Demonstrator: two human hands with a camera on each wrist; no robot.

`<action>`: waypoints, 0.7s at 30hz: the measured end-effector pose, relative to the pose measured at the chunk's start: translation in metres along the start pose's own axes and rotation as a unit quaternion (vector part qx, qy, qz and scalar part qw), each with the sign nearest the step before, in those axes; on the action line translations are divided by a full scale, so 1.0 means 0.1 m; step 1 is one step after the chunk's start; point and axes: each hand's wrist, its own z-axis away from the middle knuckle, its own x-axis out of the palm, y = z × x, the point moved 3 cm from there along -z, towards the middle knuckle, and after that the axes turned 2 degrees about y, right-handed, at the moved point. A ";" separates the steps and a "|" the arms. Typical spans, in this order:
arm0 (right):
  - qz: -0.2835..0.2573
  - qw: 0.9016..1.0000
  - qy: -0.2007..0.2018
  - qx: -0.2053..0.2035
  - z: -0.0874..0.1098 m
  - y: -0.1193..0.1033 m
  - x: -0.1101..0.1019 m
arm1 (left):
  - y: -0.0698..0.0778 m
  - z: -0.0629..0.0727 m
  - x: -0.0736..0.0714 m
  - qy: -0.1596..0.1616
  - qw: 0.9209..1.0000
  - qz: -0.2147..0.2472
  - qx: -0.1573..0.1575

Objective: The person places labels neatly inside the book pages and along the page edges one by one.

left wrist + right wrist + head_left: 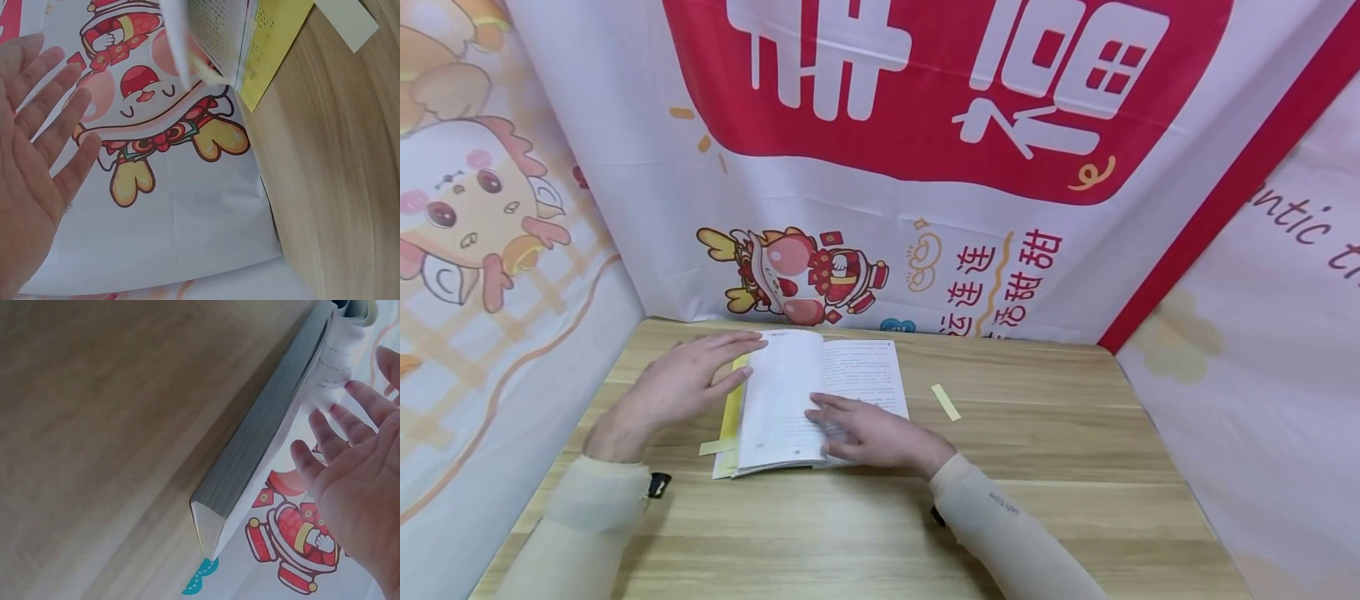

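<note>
An open book (pixel 781 379) lies on the wooden table, its white left page slightly raised and text on the right page. My left hand (pixel 681 379) hovers at the book's upper left edge with fingers extended; in the left wrist view that hand (pixel 34 150) holds nothing. Across the book's lower middle is my right hand (pixel 880 435), fingers spread and rather straight. The right wrist view shows this hand (pixel 359 456) with fingertips at a curving page (pixel 331 362), above the thick page block (pixel 269 419). Whether the left fingertips touch paper, I cannot tell.
A pale yellow paper strip (pixel 946 402) lies on the table right of the book. Another strip (pixel 717 447) sticks out at its lower left, near a yellow sheet (pixel 732 408). Printed cloth (pixel 865 200) hangs behind the table's back edge and along both sides.
</note>
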 end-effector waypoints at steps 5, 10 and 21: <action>0.056 0.998 0.004 -0.019 -0.01 -0.02 0.03 | 0.01 -0.03 0.07 -0.007 1.000 -0.005 0.002; 0.089 0.995 0.008 -0.031 -0.03 -0.02 0.03 | 0.07 -0.07 0.24 -0.026 0.999 -0.007 0.021; 0.106 0.994 -0.005 -0.027 -0.06 0.00 0.02 | 0.26 -0.18 0.69 -0.106 0.992 -0.009 0.062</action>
